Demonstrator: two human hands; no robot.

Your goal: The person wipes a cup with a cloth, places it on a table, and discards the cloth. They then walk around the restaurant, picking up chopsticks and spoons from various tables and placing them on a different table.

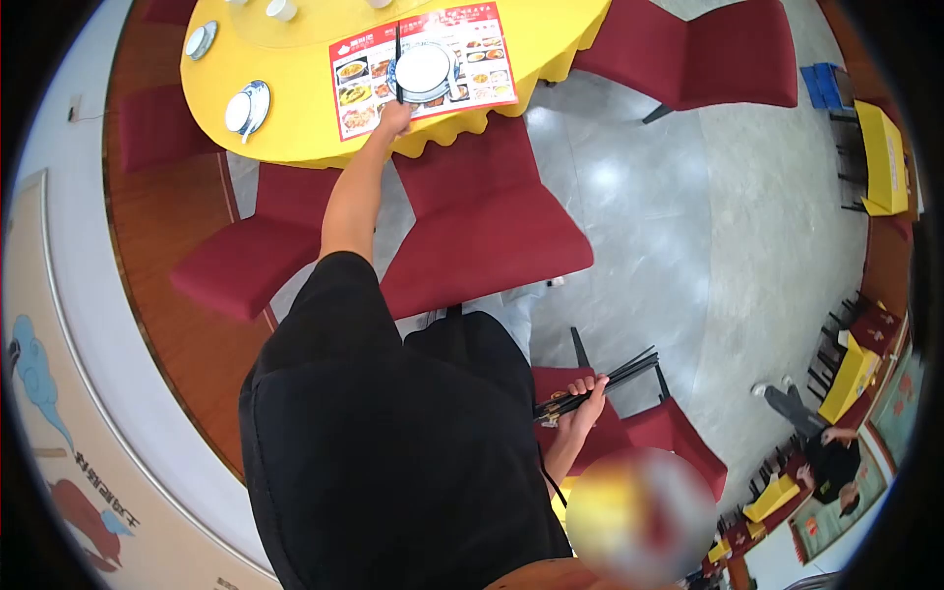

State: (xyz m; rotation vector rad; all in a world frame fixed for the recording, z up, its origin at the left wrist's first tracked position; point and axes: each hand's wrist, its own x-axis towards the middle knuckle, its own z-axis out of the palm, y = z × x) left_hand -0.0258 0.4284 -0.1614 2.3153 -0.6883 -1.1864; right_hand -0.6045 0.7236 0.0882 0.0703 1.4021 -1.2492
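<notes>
My left hand (395, 120) is stretched to the near edge of the yellow table, its fingers closed on the lower end of black chopsticks (398, 61). These lie over the left part of a blue-and-white plate with a white bowl (423, 68), on a red-and-white picture menu sheet (352, 122). A white spoon (453, 81) is at the plate's right side. Low on the right, away from the table, my right hand (582, 396) is wrapped round a bundle of black chopsticks (632, 369).
The yellow table (305, 141) also bears another bowl with plate (239, 111) and white cups (281, 9). Red chairs (487, 236) stand against its near side and at the right (703, 54). A person in black (834, 462) is at the far lower right, near yellow-covered tables.
</notes>
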